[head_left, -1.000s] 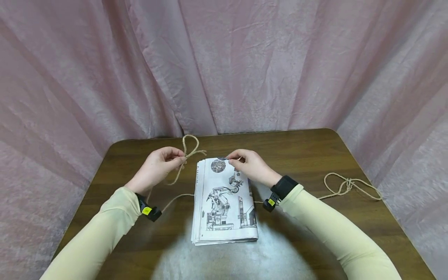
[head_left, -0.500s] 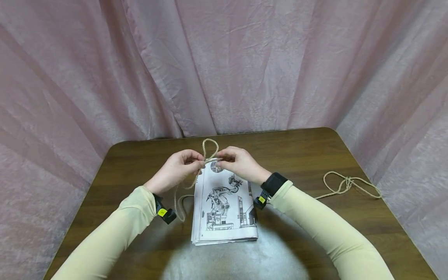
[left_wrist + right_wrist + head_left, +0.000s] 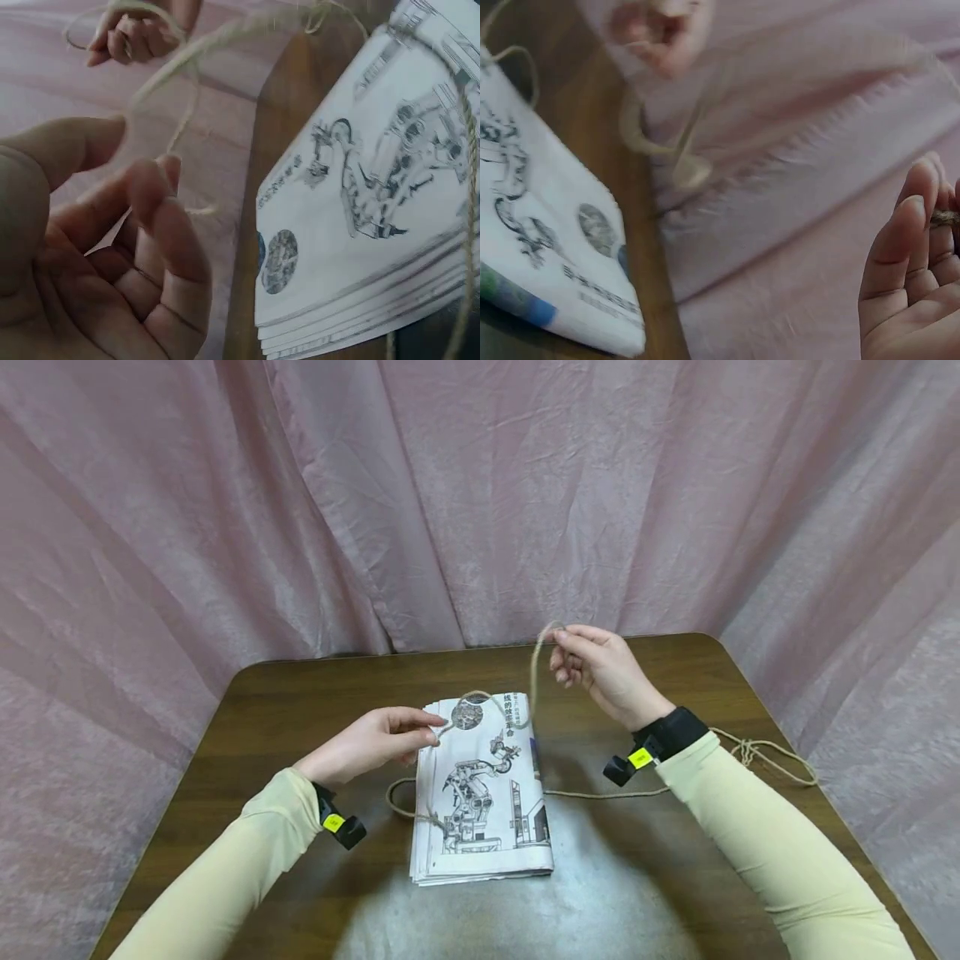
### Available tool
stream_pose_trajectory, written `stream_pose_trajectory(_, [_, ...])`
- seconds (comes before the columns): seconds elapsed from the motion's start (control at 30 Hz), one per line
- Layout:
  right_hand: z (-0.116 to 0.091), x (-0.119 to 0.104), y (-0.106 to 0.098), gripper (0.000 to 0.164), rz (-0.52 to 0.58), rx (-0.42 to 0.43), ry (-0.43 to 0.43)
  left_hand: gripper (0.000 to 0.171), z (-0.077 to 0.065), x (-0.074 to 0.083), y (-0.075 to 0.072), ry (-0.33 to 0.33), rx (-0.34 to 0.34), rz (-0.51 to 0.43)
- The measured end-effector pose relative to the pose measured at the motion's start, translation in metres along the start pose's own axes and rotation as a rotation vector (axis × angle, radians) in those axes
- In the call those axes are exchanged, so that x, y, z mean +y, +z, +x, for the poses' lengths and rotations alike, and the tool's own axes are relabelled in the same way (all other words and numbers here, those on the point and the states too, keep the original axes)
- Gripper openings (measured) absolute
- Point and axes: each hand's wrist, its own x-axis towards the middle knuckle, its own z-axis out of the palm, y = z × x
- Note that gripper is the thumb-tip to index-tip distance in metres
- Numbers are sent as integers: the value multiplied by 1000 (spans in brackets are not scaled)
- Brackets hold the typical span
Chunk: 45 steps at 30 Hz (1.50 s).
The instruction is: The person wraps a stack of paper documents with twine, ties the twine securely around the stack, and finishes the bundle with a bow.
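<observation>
A folded stack of newspaper [image 3: 480,785] lies on the table, printed with a robot-arm drawing. My right hand [image 3: 611,672] is raised beyond its right side, pinching tan jute twine [image 3: 534,672] between thumb and fingers; the right wrist view shows a short piece of twine [image 3: 946,217] there. From that hand the twine drops in a loose curve over the stack's top towards my left hand [image 3: 375,743]. In the left wrist view the left thumb and fingers [image 3: 176,232] stand apart, with blurred twine passing close to the thumb tip.
More twine [image 3: 607,795] runs out from the stack's right side to a knotted loop [image 3: 780,760] at the table's right. Another length [image 3: 397,802] curls at the stack's left edge. Pink curtains [image 3: 525,510] hang behind the wooden table [image 3: 300,693].
Both hands met over the stack's top at a twine loop. Since then my right hand has moved up and right, drawing twine along; the loop has opened out, and my left hand has moved slightly down.
</observation>
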Motion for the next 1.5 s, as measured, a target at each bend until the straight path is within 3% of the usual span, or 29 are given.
stream_pose_trajectory(0.13, [-6,-21,-31,23,185,-6,8,32,2,-7,9,-11,-34,13])
stream_pose_trajectory(0.23, [-11,-35,-55,25,271,6,-2,34,4,-14,20,7,-63,52])
stream_pose_trajectory(0.37, [-19,-52,-86,28,339,55,-24,35,3,-22,36,62,-112,259])
stream_pose_trajectory(0.5, [-24,-68,-114,28,410,131,-52,34,2,-32,49,161,-148,494])
stream_pose_trajectory(0.67, [-31,-88,-148,28,474,257,-108,26,2,-44,57,262,-115,701])
stream_pose_trajectory(0.83, [-36,-101,-175,23,456,441,-137,13,4,-53,59,310,-44,823])
stream_pose_trajectory(0.93, [-39,-100,-190,23,359,543,-145,6,7,-55,60,279,22,819])
stream_pose_trajectory(1.03, [-42,-94,-204,22,191,615,-133,4,11,-53,61,206,105,731])
stream_pose_trajectory(1.13, [-45,-83,-217,19,-57,654,-89,6,16,-48,63,150,193,605])
stream_pose_trajectory(1.23, [-47,-68,-225,29,-381,658,-13,9,22,-41,66,140,248,508])
stream_pose_trajectory(1.37, [-48,-47,-226,52,-822,530,104,8,31,-32,73,174,250,468])
stream_pose_trajectory(1.5, [-49,-30,-220,55,-1098,302,175,6,38,-31,82,181,211,505])
